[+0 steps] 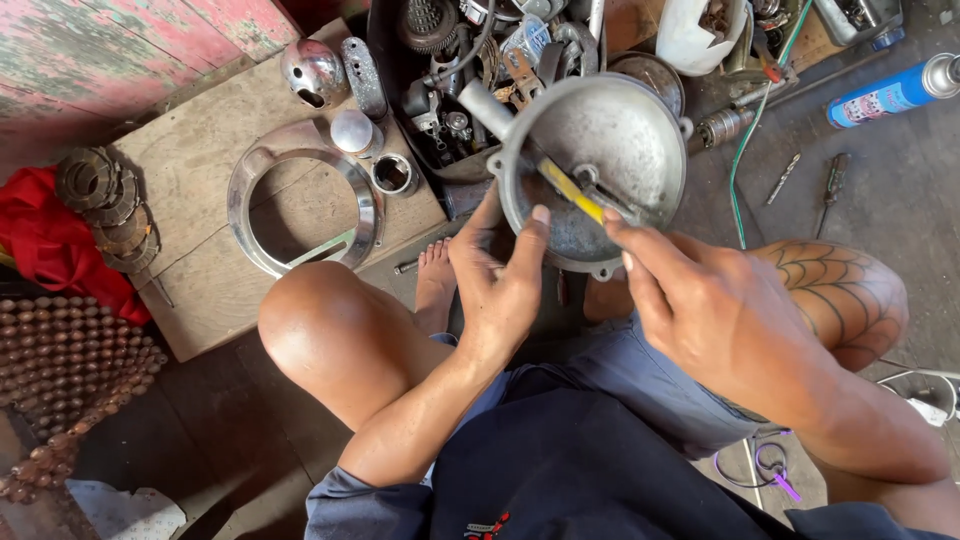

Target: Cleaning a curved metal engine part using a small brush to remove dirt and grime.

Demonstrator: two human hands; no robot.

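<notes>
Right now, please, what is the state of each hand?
Left hand: closed on the rim of the round grey metal bowl-shaped housing.
Right hand: closed on the yellow-handled tool.

Dull grey metal bowl housing (610,140) in my left hand (497,285), dark grime inside. Tool handle (570,190) in my right hand (715,315): yellow. My shorts (640,375) blue-grey, shirt (580,470) navy. Black spiderweb tattoo (850,290) on my right knee. Chrome ring (300,200) silver on tan board (215,290). Cloth (45,240) red. Spray can (885,97) blue.
</notes>
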